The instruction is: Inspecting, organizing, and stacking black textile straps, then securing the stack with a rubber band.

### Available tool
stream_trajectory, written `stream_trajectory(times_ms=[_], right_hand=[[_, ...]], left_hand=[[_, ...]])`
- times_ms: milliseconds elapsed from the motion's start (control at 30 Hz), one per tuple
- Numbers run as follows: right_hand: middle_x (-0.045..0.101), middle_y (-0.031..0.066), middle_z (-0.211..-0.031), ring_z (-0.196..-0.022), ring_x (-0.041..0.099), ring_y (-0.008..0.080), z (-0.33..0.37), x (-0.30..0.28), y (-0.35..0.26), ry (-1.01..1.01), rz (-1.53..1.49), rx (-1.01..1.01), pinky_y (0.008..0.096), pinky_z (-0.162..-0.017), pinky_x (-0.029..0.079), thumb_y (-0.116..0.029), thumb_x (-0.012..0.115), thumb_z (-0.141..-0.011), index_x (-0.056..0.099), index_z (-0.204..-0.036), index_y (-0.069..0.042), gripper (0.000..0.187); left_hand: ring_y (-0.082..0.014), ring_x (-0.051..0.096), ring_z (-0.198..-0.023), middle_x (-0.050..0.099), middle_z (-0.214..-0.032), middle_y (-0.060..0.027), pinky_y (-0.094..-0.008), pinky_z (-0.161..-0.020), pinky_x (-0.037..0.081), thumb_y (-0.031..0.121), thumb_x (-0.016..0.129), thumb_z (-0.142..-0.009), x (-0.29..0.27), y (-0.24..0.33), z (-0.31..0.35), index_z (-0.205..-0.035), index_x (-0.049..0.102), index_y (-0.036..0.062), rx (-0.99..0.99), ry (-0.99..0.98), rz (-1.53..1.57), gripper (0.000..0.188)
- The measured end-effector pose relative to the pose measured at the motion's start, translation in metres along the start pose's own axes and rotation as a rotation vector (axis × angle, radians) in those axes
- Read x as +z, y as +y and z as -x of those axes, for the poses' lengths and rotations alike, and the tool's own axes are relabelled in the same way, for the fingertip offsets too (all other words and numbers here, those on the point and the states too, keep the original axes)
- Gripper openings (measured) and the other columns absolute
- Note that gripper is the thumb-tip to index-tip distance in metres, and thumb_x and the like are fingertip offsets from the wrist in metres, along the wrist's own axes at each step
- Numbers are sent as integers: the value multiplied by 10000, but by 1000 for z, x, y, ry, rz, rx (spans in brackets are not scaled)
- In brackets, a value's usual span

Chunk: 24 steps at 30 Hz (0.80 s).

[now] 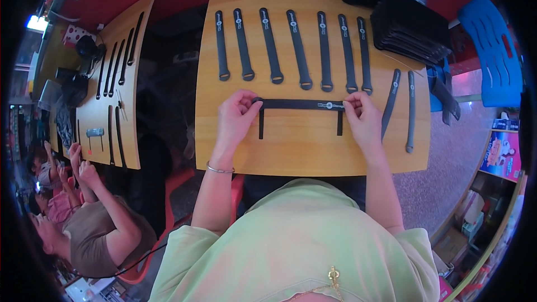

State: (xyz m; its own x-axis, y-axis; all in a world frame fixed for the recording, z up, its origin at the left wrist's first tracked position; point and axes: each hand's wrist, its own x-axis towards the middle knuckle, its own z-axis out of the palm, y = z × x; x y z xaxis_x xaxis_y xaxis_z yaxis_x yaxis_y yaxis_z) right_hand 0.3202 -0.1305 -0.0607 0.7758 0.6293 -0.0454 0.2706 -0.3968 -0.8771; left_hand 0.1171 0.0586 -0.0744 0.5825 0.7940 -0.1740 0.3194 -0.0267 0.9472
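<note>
A dark strap (296,104) with a printed mark is stretched level above the wooden table (313,154). My left hand (239,114) pinches its left end, and my right hand (361,116) pinches the right end. Two thin black strips (261,124) hang or lie below the strap, one near each hand. Beyond my hands, several similar dark straps (295,50) lie side by side, each with a slotted end toward me. Two more straps (411,112) lie to the right of my right hand.
A stack of black flat pieces (411,25) stands at the table's far right. A blue chair (489,50) is beyond it. On the left, another person (106,229) sits at a second table (131,128) holding more straps. Shelves with boxes (475,207) line the right.
</note>
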Motion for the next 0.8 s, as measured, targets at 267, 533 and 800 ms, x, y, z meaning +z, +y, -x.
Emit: stream_trajectory(times_ms=[267,533,800], right_hand=[[595,53,-709,-597,556,108,1,0,2,5,43,-29,246,-556,454,-47,639,-818,560,-887,-27,107],[578,70,-721,-614,580,168,3,5,7,69,122,-132,289,-556,458,-32,640,-800,543,-862,-38,115],[573,89,-756,-643,586,229,3,6,7,75,164,-176,336,-572,458,-28,632,-793,529,-862,-48,126]], left_hand=[[-31,493,-521,560,-672,-3,-184,-456,408,1,659,-808,1,2,0,-921,598,-25,-12,2,-2,131],[-33,495,-524,562,-671,-7,-185,-460,418,3,663,-805,1,0,0,-926,596,-30,-6,3,-4,142],[-38,485,-512,553,-658,-4,-185,-451,392,-8,655,-806,2,3,3,-920,593,-28,36,17,-35,131]])
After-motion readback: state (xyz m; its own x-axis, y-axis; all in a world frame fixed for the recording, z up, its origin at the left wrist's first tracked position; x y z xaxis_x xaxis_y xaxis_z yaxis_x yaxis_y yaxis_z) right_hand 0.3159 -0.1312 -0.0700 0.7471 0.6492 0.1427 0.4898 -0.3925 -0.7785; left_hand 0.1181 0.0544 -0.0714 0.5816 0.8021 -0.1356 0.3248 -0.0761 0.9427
